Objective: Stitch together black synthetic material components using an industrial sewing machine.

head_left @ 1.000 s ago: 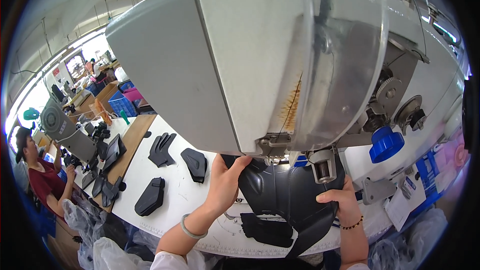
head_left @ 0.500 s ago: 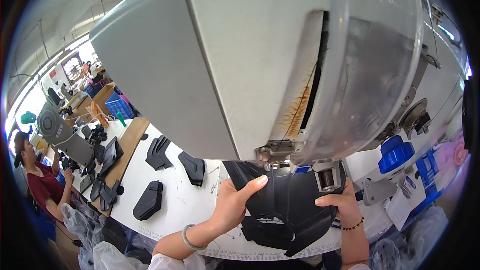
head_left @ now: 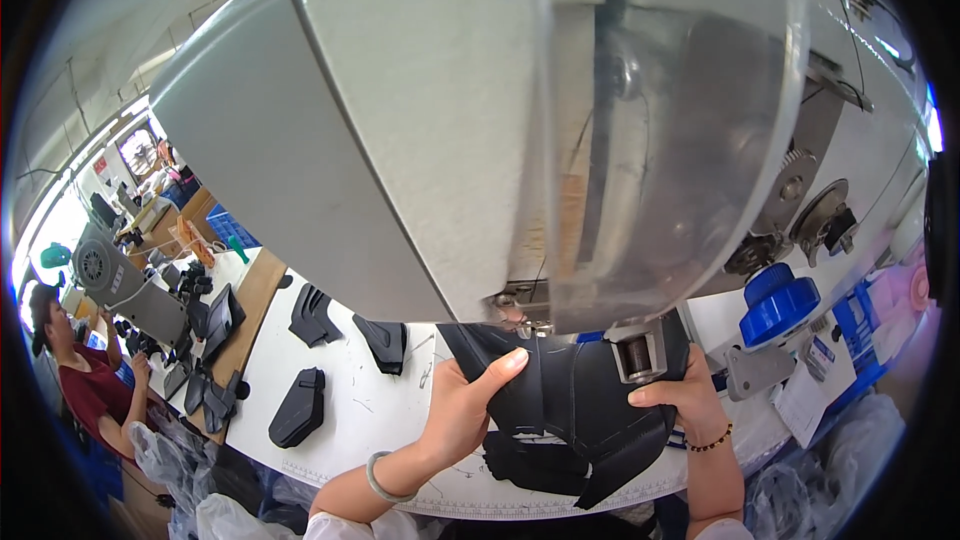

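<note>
Blk stitched panel (head_left: 555,395) sits under the sewing-mach. head (head_left: 440,130), btwn L hand (head_left: 460,415), gripping its L edge, & R hand (head_left: 697,402), gripping its R; far end's hidden, so can't tell long axis.

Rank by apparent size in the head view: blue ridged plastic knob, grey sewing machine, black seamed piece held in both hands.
1. Grey sewing machine, close to the camera
2. Black seamed piece
3. Blue knob

Separate pieces (head_left: 297,408) lie left of the panel (head_left: 555,395).
</note>
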### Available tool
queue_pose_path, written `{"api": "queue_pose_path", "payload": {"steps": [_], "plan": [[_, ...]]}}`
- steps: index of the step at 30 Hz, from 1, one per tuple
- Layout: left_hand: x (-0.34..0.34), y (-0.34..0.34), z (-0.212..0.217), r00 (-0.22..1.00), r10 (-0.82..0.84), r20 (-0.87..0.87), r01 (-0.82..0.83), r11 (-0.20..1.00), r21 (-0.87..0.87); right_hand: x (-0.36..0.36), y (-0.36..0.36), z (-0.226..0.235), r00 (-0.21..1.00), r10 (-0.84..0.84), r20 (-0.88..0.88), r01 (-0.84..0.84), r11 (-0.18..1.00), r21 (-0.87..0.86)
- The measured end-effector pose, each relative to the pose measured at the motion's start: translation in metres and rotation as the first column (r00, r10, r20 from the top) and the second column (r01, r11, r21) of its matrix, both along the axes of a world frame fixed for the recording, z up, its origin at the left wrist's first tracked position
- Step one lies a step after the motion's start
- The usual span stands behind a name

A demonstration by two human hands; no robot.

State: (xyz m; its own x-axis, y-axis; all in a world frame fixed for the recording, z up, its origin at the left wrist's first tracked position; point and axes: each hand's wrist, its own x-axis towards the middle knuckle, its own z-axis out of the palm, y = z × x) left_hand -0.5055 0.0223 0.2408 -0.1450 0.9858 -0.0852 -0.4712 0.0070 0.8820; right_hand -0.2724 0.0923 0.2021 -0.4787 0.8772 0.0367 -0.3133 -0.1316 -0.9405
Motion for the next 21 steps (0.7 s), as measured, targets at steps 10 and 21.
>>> {"api": "queue_pose_path", "payload": {"steps": [10,21], "plan": [[-0.002,0.002,0.008,0.990,0.045,-0.131,-0.044,0.999,0.011,-0.014,-0.005,0.015,0.992,-0.089,-0.088,0.085,0.995,-0.054],[0.000,0.006,0.005,0.989,0.096,-0.112,-0.088,0.994,0.070,-0.016,-0.002,0.013,0.993,-0.094,-0.073,0.088,0.992,-0.086]]}}
